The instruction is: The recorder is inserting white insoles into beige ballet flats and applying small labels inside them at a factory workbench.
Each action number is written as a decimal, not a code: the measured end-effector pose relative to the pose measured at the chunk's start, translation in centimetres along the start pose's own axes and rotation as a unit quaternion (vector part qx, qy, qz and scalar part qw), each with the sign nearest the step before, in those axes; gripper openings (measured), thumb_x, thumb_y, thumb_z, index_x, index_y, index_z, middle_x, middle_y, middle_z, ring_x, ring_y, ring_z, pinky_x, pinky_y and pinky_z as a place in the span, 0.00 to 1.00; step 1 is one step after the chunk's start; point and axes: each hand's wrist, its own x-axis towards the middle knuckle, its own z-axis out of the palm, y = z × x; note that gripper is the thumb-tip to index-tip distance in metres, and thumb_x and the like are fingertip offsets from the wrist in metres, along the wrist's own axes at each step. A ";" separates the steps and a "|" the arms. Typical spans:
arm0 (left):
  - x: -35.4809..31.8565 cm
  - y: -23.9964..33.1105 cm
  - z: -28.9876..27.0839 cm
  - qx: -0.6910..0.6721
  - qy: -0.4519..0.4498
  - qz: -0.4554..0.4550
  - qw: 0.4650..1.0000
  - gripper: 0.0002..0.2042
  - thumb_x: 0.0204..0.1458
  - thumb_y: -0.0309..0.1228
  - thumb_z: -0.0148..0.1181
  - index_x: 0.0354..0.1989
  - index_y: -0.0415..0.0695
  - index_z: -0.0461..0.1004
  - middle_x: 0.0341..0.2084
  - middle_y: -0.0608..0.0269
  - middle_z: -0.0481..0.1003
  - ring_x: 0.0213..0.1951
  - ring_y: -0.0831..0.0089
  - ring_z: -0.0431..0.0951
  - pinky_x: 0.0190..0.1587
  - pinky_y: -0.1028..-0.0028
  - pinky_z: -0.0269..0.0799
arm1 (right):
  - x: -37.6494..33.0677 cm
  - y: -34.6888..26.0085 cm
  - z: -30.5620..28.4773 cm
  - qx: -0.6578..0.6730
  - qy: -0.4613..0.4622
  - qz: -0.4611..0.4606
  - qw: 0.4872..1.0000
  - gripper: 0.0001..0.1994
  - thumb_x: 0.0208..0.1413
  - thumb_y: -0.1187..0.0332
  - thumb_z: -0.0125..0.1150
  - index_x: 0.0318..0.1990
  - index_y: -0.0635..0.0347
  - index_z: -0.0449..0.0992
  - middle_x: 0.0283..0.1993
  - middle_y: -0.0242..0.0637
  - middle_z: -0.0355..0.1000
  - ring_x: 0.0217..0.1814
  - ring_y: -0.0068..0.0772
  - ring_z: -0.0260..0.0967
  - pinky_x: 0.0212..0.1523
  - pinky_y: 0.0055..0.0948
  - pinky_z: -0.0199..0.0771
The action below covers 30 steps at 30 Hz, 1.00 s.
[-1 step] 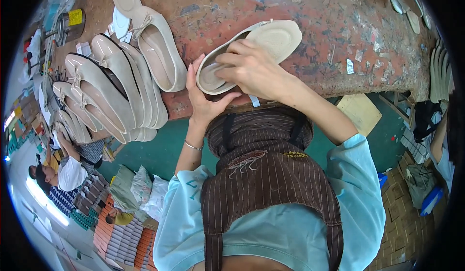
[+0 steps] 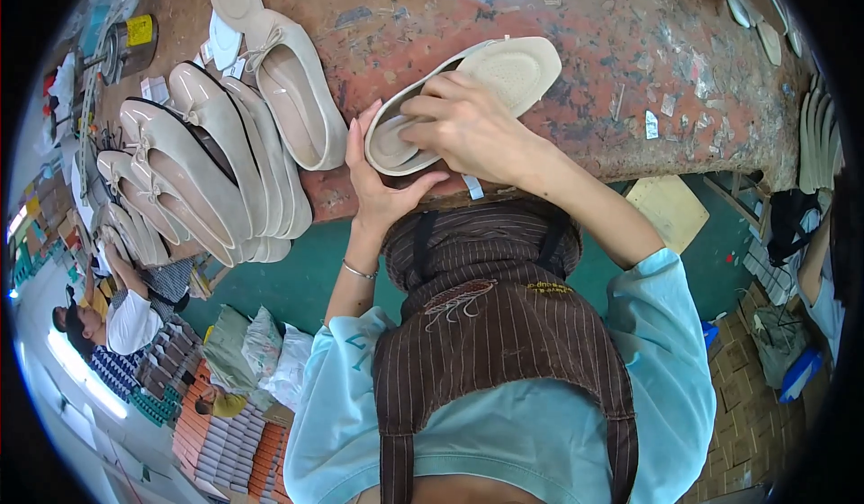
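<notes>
The left hand [image 2: 385, 191] is closed around the heel of a beige shoe [image 2: 407, 167]: its fingers lie along the outer left side, and its thumb rests on the side nearer to the body. So the heel end of the shoe sits inside this grasp, and the toe end points away to the upper right, beyond both hands. The shoe is at the front edge of the worn reddish worktable [image 2: 621, 72].

The right hand [image 2: 468, 121] comes over the opening of the shoe from the right, with fingers bent down into it. The fingertips are at a pale inner pad [image 2: 391, 142], which lies in the heel part, just to their left. I cannot tell whether they pinch this pad or only press on it. A broad, rounded pale insole piece [image 2: 517, 74] lies over the toe end, to the upper right of the knuckles; the hand covers the middle, so whether it joins the pad is hidden.

To the left, near the left hand, another beige shoe with a bow [image 2: 328, 130] lies beside a row of similar shoes [image 2: 193, 189].
</notes>
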 end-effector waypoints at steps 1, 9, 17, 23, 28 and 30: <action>0.1 0.0 0.0 -0.017 -0.015 0.003 1.000 0.62 0.34 0.36 0.81 0.71 0.41 0.35 0.65 0.41 0.55 0.63 0.52 0.63 0.65 0.55 0.61 | 0.0 0.4 0.3 -0.007 -0.009 0.006 1.000 0.11 0.36 0.73 0.65 0.32 0.55 0.83 0.41 0.31 0.74 0.49 0.33 0.69 0.54 0.32 0.67; 0.5 -0.4 -0.2 -0.025 -0.002 -0.027 0.999 0.59 0.31 0.47 0.80 0.69 0.37 0.46 0.62 0.40 0.60 0.62 0.47 0.64 0.63 0.55 0.62 | 0.0 0.5 0.4 0.006 -0.059 0.025 0.998 0.14 0.42 0.72 0.60 0.39 0.60 0.82 0.50 0.38 0.73 0.57 0.36 0.69 0.59 0.35 0.67; 1.4 -0.4 -1.5 0.002 -0.026 -0.038 0.999 0.23 0.50 0.32 0.59 0.56 0.40 0.65 0.61 0.38 0.62 0.62 0.43 0.63 0.63 0.54 0.60 | 0.6 -0.3 1.6 -0.029 -0.147 -0.092 0.984 0.19 0.50 0.68 0.55 0.49 0.58 0.79 0.61 0.40 0.70 0.68 0.35 0.63 0.71 0.34 0.57; 1.3 0.1 -0.6 -0.003 0.016 -0.054 0.998 0.18 0.50 0.27 0.56 0.50 0.40 0.63 0.59 0.38 0.63 0.62 0.41 0.63 0.65 0.53 0.57 | -1.4 -2.3 -1.7 -0.166 -0.133 0.062 0.975 0.18 0.44 0.71 0.58 0.46 0.56 0.81 0.56 0.43 0.74 0.64 0.37 0.67 0.71 0.44 0.53; 0.1 3.4 2.1 -0.031 0.025 -0.086 0.996 0.35 0.45 0.30 0.67 0.60 0.39 0.55 0.65 0.35 0.50 0.67 0.39 0.52 0.68 0.51 0.50 | -0.3 -1.0 -2.1 -0.115 -0.047 0.141 0.982 0.15 0.46 0.76 0.63 0.44 0.54 0.81 0.51 0.37 0.77 0.60 0.42 0.71 0.73 0.52 0.42; -1.0 5.1 4.4 -0.007 0.044 -0.113 0.993 0.40 0.43 0.28 0.69 0.64 0.39 0.51 0.66 0.36 0.50 0.66 0.38 0.53 0.67 0.50 0.52 | 1.7 -0.5 -3.0 -0.395 0.163 0.198 0.882 0.17 0.49 0.74 0.65 0.49 0.56 0.79 0.49 0.39 0.78 0.58 0.45 0.72 0.71 0.47 0.51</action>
